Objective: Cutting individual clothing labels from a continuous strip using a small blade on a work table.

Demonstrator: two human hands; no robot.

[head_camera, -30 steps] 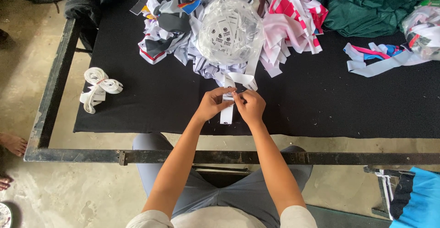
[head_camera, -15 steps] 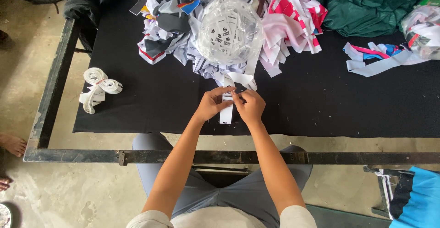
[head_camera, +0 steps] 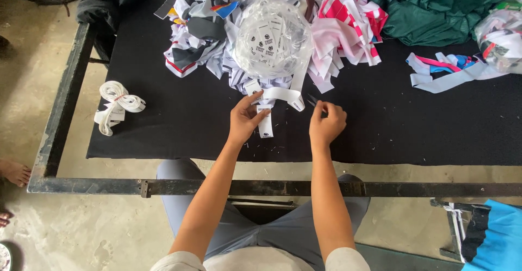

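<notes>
White label strip (head_camera: pixel 265 117) near front edge of black surface (head_camera: pixel 413 124), pinned under left hand (head_camera: pixel 243 119), fingers spread open on it. Right hand (head_camera: pixel 325 125) just beside, fingers pinched closed on small scissors (head_camera: pixel 312 101). Clear bag of labels (head_camera: pixel 272 37) behind.

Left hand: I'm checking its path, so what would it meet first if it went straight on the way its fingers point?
The left hand points up and right; it would probably first meet the curled white fabric label strip just ahead, then the clear plastic bag of white tags. Depth is unclear.
</notes>
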